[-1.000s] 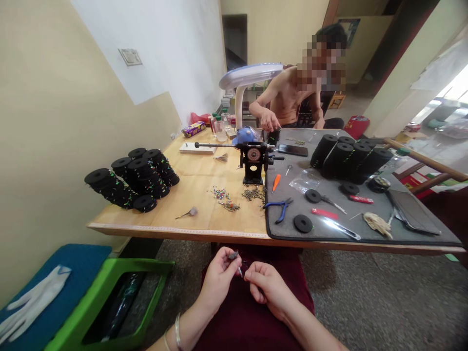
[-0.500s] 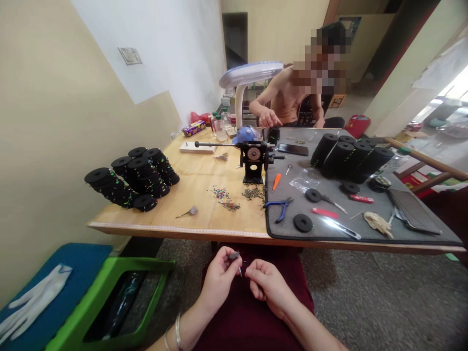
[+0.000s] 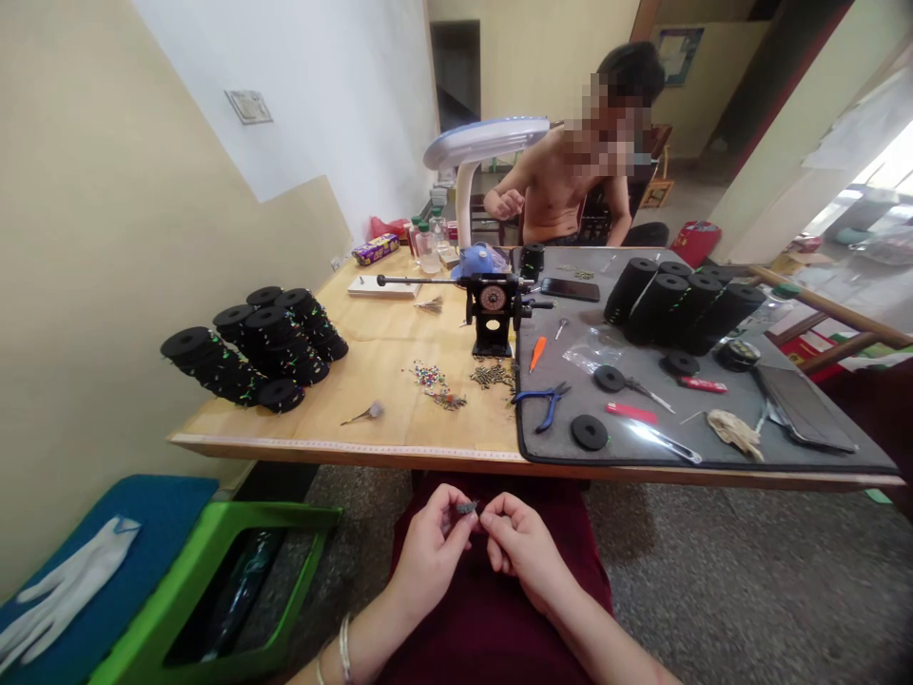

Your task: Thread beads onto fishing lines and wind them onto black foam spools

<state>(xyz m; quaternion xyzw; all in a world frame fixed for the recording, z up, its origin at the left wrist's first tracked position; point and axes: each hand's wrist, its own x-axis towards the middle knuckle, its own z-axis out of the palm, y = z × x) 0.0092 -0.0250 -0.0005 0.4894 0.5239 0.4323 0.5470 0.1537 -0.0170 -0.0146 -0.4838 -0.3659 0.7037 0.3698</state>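
Observation:
Between the thumb and fingers of my left hand (image 3: 428, 542) is a small dark grey piece (image 3: 466, 509), too small to name. My right hand (image 3: 524, 542) is closed in a pinch right beside it, fingertips almost meeting the left ones; what it pinches I cannot make out. Both hands are over the dark red cloth (image 3: 492, 618) on my lap, below the table's front edge. On the table (image 3: 371, 357) ahead lie a pile of small coloured beads (image 3: 429, 376), a heap of small metal parts (image 3: 492, 377) and a thin bundle with a grey tuft (image 3: 374, 411).
Stacked black foam spools (image 3: 271, 328) stand left, more spools (image 3: 670, 300) right. A black hand-cranked winder (image 3: 493, 314) stands mid-table. Blue-handled pliers (image 3: 548, 404), an orange tool (image 3: 537, 354) and tweezers (image 3: 663, 441) lie on the grey mat (image 3: 571, 376). Across sits another person (image 3: 563, 190).
My right hand and the grey piece have come closer together, and the piece has tilted. The person opposite has drawn a hand back from the black spool.

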